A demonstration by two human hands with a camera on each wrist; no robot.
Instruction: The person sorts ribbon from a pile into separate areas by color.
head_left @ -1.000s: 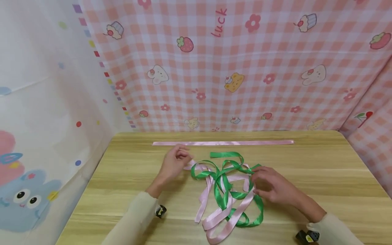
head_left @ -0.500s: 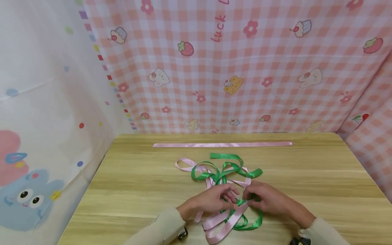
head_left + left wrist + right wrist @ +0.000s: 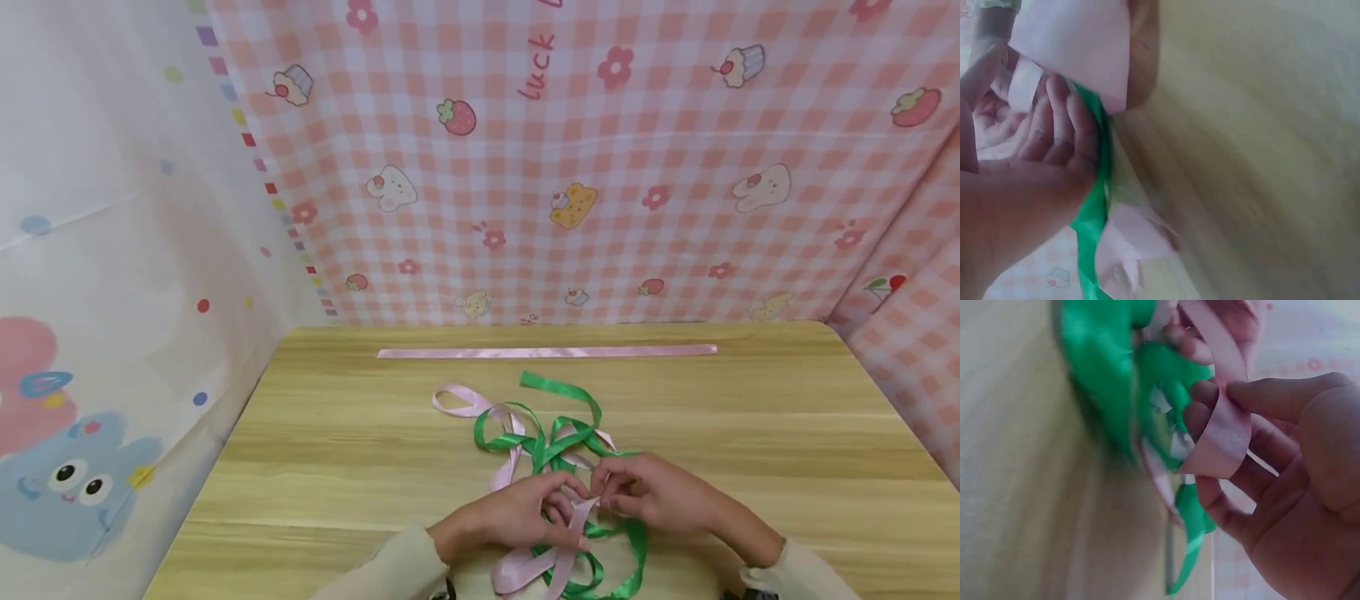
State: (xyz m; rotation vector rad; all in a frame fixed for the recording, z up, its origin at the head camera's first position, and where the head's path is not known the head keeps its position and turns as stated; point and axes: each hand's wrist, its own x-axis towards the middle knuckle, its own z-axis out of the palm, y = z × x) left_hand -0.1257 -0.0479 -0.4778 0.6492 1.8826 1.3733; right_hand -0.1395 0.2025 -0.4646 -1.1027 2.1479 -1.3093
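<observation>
Nearest us on the table [image 3: 787,433], loops of pink ribbon [image 3: 517,573] and green ribbon [image 3: 637,554] lie crossed over one another, below and between two bare hands. We judge that a hard tug could tighten these crossings into a knot, because the colours overlap in several places; lifting pink could drag green along too. The ribbon looks smooth and shiny, so a light pinch might let it slip.

Just above the loops, the left hand [image 3: 517,510] has its fingers bent inward, with pink ribbon at its thumb; the wrist view is dim and blurred, so we cannot tell whether it truly grips. Close beside it, the right hand [image 3: 660,496] pinches the pink ribbon, thumb pressed to it with no gap, while its other fingers curl loosely.

Beyond the hands, the tangle carries on: a pink loop to the left, green curls in the middle, one green end reaching away. Farther back, well apart, a pink strip [image 3: 547,352] lies flat and straight before a checked cloth [image 3: 487,167].
</observation>
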